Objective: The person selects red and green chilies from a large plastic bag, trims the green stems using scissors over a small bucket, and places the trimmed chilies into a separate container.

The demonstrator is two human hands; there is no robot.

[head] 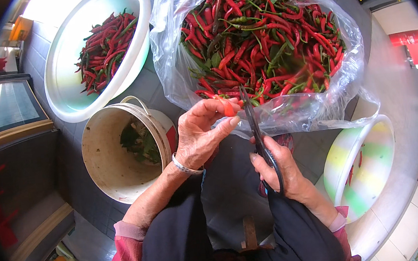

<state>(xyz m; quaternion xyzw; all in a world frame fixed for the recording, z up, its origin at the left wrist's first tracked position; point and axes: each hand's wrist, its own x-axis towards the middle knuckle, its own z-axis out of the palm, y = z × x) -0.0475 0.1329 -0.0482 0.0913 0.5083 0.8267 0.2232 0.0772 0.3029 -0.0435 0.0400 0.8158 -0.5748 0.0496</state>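
Between the thumb and fingers of my left hand (201,131) is a red chili pepper (227,106), held up near the scissor blades. My right hand (281,165) grips a pair of dark-handled scissors (255,129), blades pointing away from me. Whether the blades touch the pepper I cannot tell. Just beyond both hands lies a large clear plastic bag (174,57), wide at the mouth and heaped with red chili peppers (249,46), their green stems and some leaves among them.
At the far left, a pale plastic basin (59,73) holds a pile of red chilies (109,53). Left of my arm, a white bucket (101,157) contains green leaves (139,141). A multicoloured basin (374,174) with a few chilies stands at the right. A plastic bottle-green-free tiled floor (147,85) runs between them.
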